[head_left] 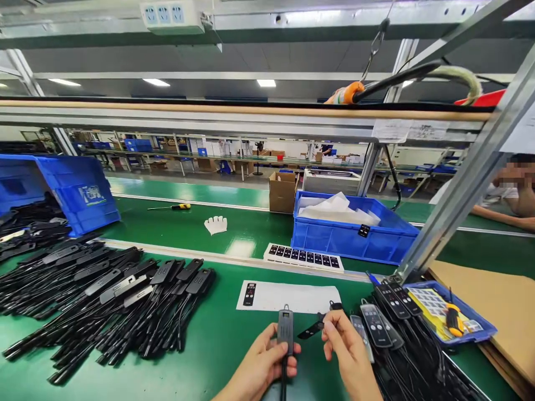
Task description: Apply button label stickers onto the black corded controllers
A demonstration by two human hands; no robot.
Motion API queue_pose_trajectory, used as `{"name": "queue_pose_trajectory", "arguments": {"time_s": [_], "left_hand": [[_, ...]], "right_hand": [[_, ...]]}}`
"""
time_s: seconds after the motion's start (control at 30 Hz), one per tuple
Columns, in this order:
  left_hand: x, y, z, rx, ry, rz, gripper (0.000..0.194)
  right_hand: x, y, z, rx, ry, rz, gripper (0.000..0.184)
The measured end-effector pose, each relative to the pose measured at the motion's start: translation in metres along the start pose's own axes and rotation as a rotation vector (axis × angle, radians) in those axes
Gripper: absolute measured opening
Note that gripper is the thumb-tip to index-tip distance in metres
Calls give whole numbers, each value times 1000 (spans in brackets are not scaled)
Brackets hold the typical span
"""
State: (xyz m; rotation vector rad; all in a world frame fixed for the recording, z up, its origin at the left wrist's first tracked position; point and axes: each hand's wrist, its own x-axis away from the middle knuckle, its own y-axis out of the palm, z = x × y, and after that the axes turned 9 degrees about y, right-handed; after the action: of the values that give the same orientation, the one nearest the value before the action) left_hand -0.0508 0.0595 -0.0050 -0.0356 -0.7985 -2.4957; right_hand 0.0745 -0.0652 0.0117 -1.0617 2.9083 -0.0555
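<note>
A black corded controller (285, 327) with a small hook at its top stands upright in my left hand (267, 356), its cord hanging below the fingers. My right hand (346, 344) pinches a thin black label (310, 330) just to the right of the controller, apart from it. Behind both hands lies a white backing sheet (292, 296) with one black button label (249, 294) at its left end. Several controllers with printed button faces (375, 324) are piled beside my right hand. On the left, a large heap of plain black controllers (125, 284) with cords covers the table.
A tipped blue crate (90, 195) stands at far left. Beyond the sheet are a strip of labels (305, 257) and a blue bin (334, 240) of white sheets. A screwdriver (180, 206), a white glove (216, 224) and a small tray (476, 334) lie around. Another person's arm (501, 216) shows at right.
</note>
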Motion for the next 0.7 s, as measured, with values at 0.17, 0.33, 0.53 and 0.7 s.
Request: {"name": "queue_pose_trajectory", "arguments": {"time_s": [0.17, 0.33, 0.53, 0.7], "left_hand": [[13, 8, 3, -66, -47, -143, 64], [20, 17, 13, -100, -91, -191, 60], [21, 16, 10, -89, -117, -229, 63], [22, 16, 10, -95, -123, -247, 63]], "right_hand": [[4, -1, -11, 44, 39, -71, 33], [5, -2, -9, 46, 122, -150, 34], [8, 4, 2, 113, 153, -134, 33], [11, 6, -1, 158, 134, -102, 32]]}}
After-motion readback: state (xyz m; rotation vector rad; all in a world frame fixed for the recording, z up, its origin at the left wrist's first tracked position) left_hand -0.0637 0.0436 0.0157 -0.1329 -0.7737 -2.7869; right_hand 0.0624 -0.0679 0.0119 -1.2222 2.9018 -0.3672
